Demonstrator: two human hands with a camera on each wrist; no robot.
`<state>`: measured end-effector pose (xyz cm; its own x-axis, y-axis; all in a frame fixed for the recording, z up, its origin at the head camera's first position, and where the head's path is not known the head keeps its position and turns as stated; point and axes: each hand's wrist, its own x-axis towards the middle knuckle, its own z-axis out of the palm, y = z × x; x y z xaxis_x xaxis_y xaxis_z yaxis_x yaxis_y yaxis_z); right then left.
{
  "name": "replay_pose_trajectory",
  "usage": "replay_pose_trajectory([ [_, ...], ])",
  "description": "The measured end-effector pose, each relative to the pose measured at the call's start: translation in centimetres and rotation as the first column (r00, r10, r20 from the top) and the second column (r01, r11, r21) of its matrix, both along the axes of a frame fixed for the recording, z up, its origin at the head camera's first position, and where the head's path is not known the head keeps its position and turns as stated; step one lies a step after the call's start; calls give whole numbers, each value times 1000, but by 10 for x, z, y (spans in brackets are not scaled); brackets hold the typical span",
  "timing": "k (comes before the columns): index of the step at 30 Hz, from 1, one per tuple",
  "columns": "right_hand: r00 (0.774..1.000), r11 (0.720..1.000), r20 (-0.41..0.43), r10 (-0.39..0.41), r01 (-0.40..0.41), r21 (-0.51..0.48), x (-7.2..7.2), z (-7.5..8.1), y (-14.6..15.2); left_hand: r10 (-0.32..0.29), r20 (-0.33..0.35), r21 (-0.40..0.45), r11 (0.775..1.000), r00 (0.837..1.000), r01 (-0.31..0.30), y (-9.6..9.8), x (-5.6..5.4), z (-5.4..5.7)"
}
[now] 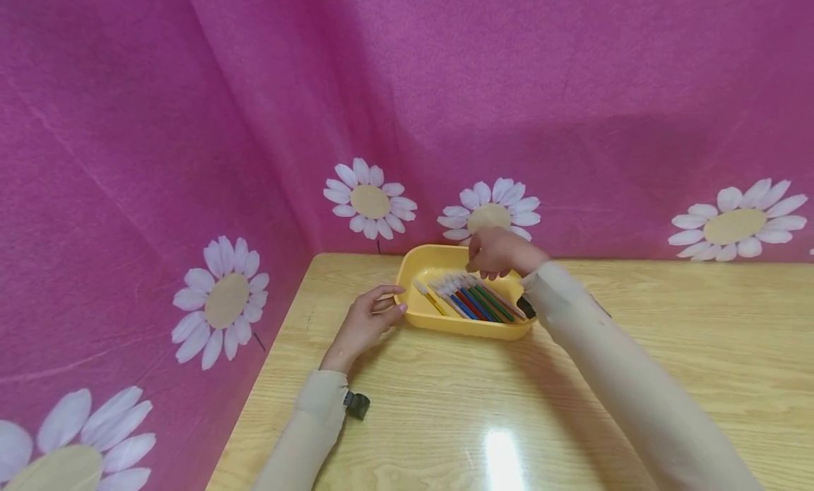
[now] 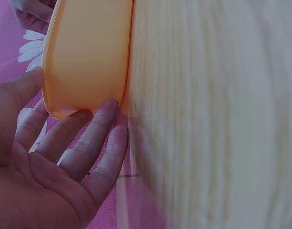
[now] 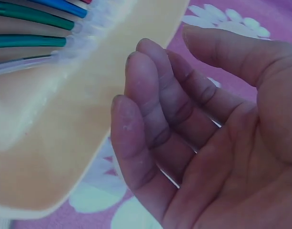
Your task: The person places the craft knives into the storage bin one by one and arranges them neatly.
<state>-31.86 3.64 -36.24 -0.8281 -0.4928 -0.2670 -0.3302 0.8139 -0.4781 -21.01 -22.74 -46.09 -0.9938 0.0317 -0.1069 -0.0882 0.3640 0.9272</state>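
A yellow plastic tray (image 1: 470,328) stands on the table near the back wall. Several slim pens (image 1: 473,302) with clear caps lie side by side in it, in blue, red, green and other colours, and a yellow one (image 1: 434,302) lies at their left. My left hand (image 1: 369,320) touches the tray's left end, its fingertips against the outer wall (image 2: 88,62) and its thumb by the rim. Over the tray's far rim hovers my right hand (image 1: 499,252), fingers loosely bent. The right wrist view shows nothing between them, with green pens (image 3: 34,41) beyond.
Behind the table and along its left side hangs a pink cloth (image 1: 540,88) with large white daisies (image 1: 370,201). Wood-grained tabletop (image 1: 699,350) extends to the right and in front of the tray.
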Motion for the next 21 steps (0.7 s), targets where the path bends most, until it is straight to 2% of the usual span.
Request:
replay_pose_trajectory([
  [9, 998, 997, -58, 35, -39, -66, 16, 13, 20, -18, -37, 10, 1000, 999, 18, 2, 1, 2],
  [15, 992, 988, -103, 72, -85, -129, 29, 15, 35, -18, -55, 1, 1000, 998, 18, 3, 2, 3],
  [21, 995, 993, -94, 37, -47, -106, 43, 13, 49, -13, -61, -46, 999, 998, 10, 2, 3, 4],
])
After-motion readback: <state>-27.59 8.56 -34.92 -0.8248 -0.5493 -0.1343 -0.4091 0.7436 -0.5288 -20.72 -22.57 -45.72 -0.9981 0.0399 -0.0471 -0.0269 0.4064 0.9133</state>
